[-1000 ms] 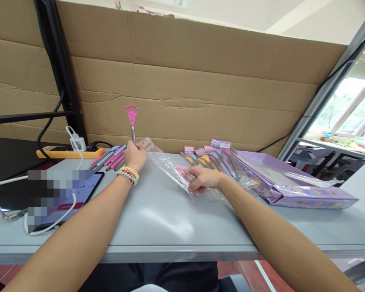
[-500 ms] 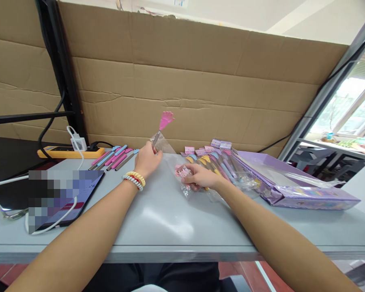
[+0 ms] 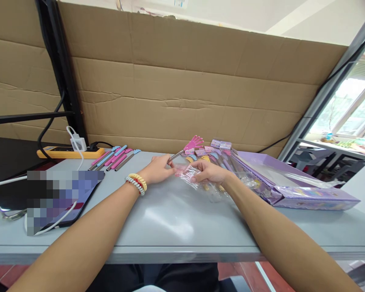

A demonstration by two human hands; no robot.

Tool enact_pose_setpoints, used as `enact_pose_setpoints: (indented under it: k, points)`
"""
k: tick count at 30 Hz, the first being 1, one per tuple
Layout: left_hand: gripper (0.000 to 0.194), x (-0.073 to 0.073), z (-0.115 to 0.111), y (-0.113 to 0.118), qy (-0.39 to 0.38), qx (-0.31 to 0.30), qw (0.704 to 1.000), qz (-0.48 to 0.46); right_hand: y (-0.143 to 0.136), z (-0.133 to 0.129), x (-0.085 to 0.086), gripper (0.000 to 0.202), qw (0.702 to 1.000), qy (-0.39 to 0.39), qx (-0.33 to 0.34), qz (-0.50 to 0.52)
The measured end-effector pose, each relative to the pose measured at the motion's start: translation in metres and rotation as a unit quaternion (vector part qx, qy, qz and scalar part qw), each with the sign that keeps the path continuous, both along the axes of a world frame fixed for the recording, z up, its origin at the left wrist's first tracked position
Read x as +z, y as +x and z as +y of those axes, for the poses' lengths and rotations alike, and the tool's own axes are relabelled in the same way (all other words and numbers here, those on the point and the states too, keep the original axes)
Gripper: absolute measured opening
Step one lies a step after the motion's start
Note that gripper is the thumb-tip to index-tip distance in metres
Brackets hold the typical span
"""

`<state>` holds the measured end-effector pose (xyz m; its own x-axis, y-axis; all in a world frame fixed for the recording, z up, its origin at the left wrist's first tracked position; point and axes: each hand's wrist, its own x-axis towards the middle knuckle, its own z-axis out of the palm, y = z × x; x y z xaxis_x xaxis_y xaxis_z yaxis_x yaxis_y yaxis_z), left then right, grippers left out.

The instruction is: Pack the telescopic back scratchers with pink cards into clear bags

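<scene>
My left hand (image 3: 158, 169), with coiled bands at the wrist, is closed on the thin metal rod of a pink hand-shaped stick (image 3: 194, 142). The pink end points up and to the right. Close beside it my right hand (image 3: 211, 172) pinches a crumpled clear plastic wrapper (image 3: 187, 174) with some pink on it. Behind and right of my right hand, several wrapped sticks (image 3: 226, 160) with purple and pink tags lie in a pile. Unwrapped pink and blue sticks (image 3: 112, 157) lie in a group at the left back.
A purple box (image 3: 316, 197) lies open at the right. Toward the left are a tablet (image 3: 88, 194) with a white cable and a yellow power strip (image 3: 61, 152) with a white charger (image 3: 78, 142). A cardboard wall (image 3: 185, 89) stands behind the grey table (image 3: 182, 231).
The pink stick has tilted down to the right and its wrapper no longer surrounds the rod. My left hand has moved right and slightly down; my right hand has shifted slightly right.
</scene>
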<state>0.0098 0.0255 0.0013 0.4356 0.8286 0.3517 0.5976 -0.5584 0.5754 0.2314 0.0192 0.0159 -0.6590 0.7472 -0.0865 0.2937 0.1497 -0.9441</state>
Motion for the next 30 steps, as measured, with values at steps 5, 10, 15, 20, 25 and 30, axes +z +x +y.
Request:
enact_pose_setpoints:
  k: [5, 10, 15, 20, 25, 30]
  points:
    - [0.027, 0.0, -0.003, 0.0, -0.048, -0.082, 0.992, -0.087, 0.001, -0.004, 0.003, 0.028, 0.996, -0.04, 0.048, -0.062]
    - [0.022, -0.001, -0.006, 0.004, -0.097, -0.157, 0.98, -0.079, -0.004, -0.007, 0.003, 0.028, 0.992, -0.067, 0.047, -0.101]
    - [0.017, -0.006, -0.002, 0.006, -0.095, -0.11, 0.986, -0.079, -0.001, -0.002, 0.001, 0.033, 0.998, -0.035, -0.03, -0.034]
    - [0.021, -0.006, 0.008, -0.001, -0.05, -0.007, 0.991, -0.127, 0.001, 0.006, -0.004, 0.036, 0.996, -0.001, -0.083, 0.027]
    - [0.028, -0.003, 0.016, -0.007, -0.071, 0.008, 0.975, -0.212, 0.002, 0.016, -0.012, 0.021, 0.967, 0.048, -0.221, 0.117]
    - [0.033, 0.001, 0.01, 0.0, -0.145, -0.008, 0.946, -0.291, 0.003, 0.016, -0.011, 0.027, 0.96, 0.068, -0.203, 0.182]
